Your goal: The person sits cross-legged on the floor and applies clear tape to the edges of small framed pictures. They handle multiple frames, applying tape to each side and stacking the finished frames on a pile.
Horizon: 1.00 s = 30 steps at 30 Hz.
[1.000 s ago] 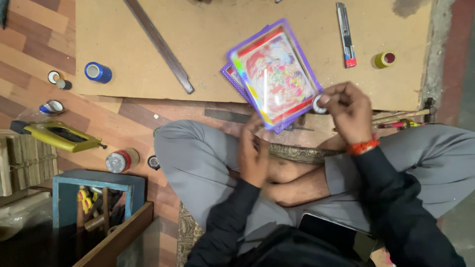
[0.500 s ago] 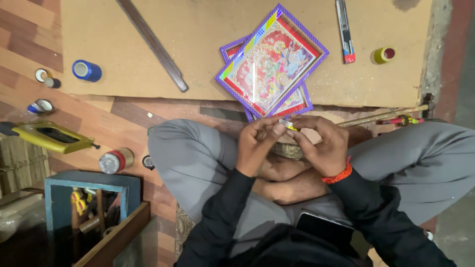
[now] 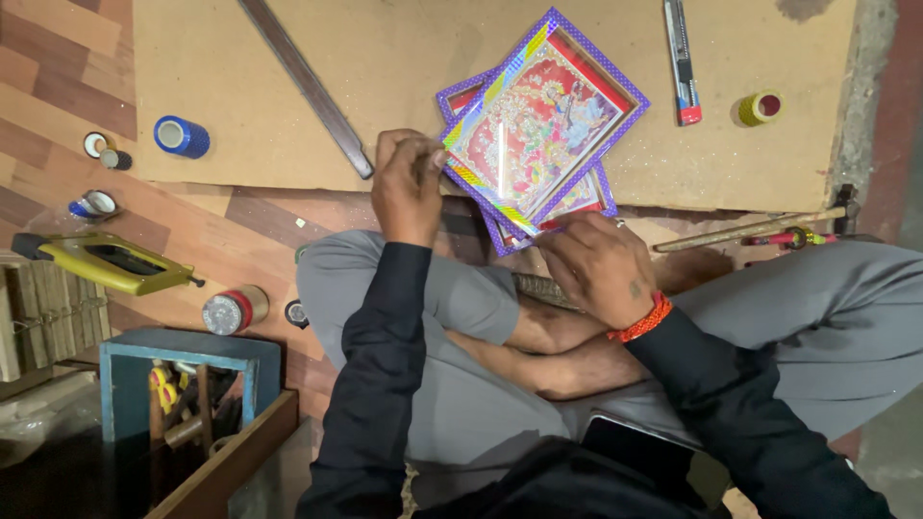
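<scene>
The person sits cross-legged. The right hand [image 3: 598, 269] rests curled at the lower corner of the framed picture [image 3: 540, 125], fingers touching its edge; I cannot tell whether it grips. The left hand [image 3: 407, 183] is closed, fingertips pinched at the frame's left edge. The picture lies tilted on a second one [image 3: 588, 196], on the board [image 3: 404, 58] just past the knees. Farther out lie a metal ruler [image 3: 308, 86], a cutter [image 3: 680, 62], a yellow tape roll [image 3: 760, 108] and, left, a blue roll [image 3: 181, 136].
</scene>
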Motion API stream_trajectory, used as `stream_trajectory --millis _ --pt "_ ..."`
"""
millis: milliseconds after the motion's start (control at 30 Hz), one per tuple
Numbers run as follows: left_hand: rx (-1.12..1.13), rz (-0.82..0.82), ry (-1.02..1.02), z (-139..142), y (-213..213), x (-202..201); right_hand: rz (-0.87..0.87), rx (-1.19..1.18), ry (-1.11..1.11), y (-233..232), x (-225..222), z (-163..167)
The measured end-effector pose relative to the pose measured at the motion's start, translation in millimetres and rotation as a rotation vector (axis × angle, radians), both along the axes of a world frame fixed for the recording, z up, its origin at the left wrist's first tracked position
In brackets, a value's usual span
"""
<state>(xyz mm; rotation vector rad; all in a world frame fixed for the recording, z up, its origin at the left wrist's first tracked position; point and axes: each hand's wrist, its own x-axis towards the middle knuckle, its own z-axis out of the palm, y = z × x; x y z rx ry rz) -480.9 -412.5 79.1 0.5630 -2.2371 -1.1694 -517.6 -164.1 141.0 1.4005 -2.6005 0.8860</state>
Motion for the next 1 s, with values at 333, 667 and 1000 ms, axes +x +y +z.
stream_trajectory --millis 333,667,1000 --pt "-0.102 0.048 -0.031 3.3 15.6 20.1 0.053 0.043 0.049 5.0 16.7 -12.2" --pt "-0.151 0.054 -0.058 -2.3 18.1 36.2 0.026 0.132 0.082 6.6 34.9 -19.1" --pt "0.094 0.097 -0.123 -2.0 16.6 27.3 0.018 0.129 0.072 10.5 40.4 -24.9"
